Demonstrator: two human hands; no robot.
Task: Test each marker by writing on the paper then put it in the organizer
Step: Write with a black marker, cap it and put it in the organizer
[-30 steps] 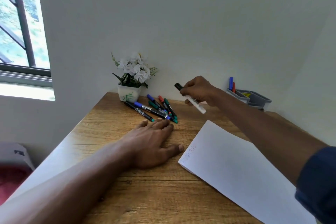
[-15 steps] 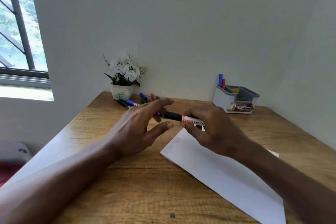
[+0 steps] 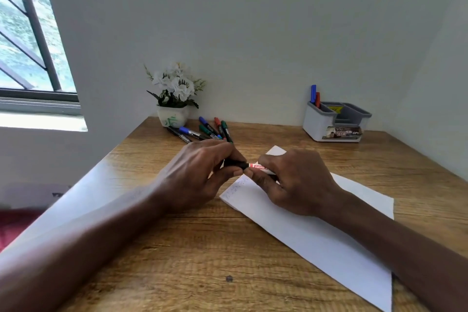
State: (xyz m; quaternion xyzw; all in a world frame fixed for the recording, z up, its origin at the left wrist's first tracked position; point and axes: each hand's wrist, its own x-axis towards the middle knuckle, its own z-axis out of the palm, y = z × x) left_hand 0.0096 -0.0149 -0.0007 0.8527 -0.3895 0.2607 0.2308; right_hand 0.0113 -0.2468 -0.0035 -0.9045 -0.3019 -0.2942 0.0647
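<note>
So the left hand [image 3: 200, 175] pinches the black cap [image 3: 235, 164] and the right hand [image 3: 296, 182] grips the marker [image 3: 255, 166] by its barrel, just above the paper [image 3: 316, 235]'s far corner. Beyond the paper, the organizer [image 3: 319, 124] holds two markers [image 3: 314, 96]. The loose markers [image 3: 207, 132] lie untested, so I'd guess most of it's left.
</note>
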